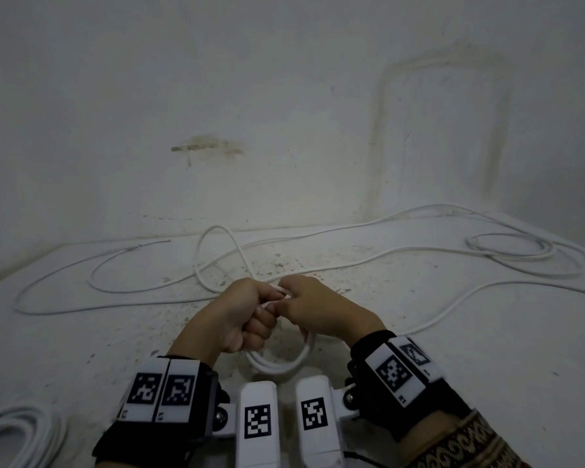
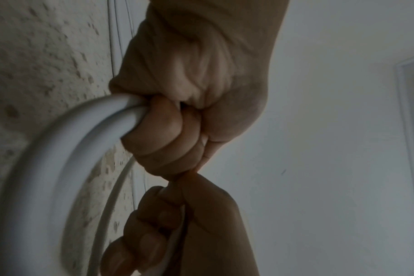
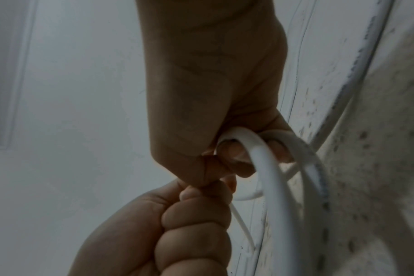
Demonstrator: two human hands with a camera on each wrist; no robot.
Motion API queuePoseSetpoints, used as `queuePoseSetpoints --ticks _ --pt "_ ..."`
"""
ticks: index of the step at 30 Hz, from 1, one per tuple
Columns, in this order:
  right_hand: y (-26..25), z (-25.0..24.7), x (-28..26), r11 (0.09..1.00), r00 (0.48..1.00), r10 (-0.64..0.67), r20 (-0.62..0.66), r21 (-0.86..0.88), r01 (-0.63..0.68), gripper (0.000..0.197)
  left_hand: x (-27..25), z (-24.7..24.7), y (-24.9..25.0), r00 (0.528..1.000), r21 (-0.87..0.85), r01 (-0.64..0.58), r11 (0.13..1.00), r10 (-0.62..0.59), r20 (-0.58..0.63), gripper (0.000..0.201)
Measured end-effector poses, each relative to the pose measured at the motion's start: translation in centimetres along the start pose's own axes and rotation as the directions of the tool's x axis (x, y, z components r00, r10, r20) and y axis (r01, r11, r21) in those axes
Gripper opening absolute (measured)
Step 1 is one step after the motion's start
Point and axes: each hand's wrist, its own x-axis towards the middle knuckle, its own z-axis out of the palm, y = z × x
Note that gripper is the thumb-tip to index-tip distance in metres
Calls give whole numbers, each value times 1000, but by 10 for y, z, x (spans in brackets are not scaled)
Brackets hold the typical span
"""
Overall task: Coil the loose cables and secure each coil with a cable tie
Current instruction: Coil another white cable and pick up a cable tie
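Speckled white counter (image 1: 453,383) against a stained wall (image 1: 284,96), carrying the loose cable (image 1: 335,261), which sprawls in wide crossing loops from the far left to the far right edge. A second white bundle (image 1: 17,434) lies at the near left corner; whether it is tied cannot be told. Near the front centre, a small coil (image 1: 277,364) of a few turns hangs between the two hands. The left hand (image 1: 240,319) is fisted round the turns, the right hand (image 1: 314,312) curled round the same cable just beside it, knuckles touching. No cable tie can be made out.

Probable risks: the trailing length crosses itself behind the hands, so a pull may tighten that crossing into a knot or kink. The stiff turns may spring apart if either grip loosens before a tie is on. Drawing in slack may also drag the far loops off the counter edge.
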Motion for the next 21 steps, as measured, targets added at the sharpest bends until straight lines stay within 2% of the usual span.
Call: queuePoseSetpoints --ticks 4,7,10,13,17,19,20,21 --pt "2 0 2 985 999 -45 -3 -170 44 34 -1 2 0 1000 7 10 1000 -10 -22 57" --pt "3 0 1 970 997 -70 12 -234 71 37 0 1 -1 998 41 25 999 -23 -52 59" --pt "4 2 3 946 998 -55 33 -318 62 35 2 0 -2 994 76 35 997 -27 -110 46" --pt "3 4 4 948 999 -36 31 -314 44 33 5 -1 -3 993 66 11 998 -3 -121 36" --pt "3 3 6 957 999 -39 -4 -287 36 29 6 0 -2 987 -11 -86 996 84 -138 29" --pt "4 2 7 954 998 -56 -24 -298 47 26 5 2 0 972 0 -141 990 138 -188 31" --pt "4 2 6 952 997 -66 -29 -302 55 27 6 3 1 949 68 -177 982 188 -251 30" --pt "4 1 6 950 996 -79 -33 -305 65 29 5 3 1 897 183 -221 958 273 -348 25"
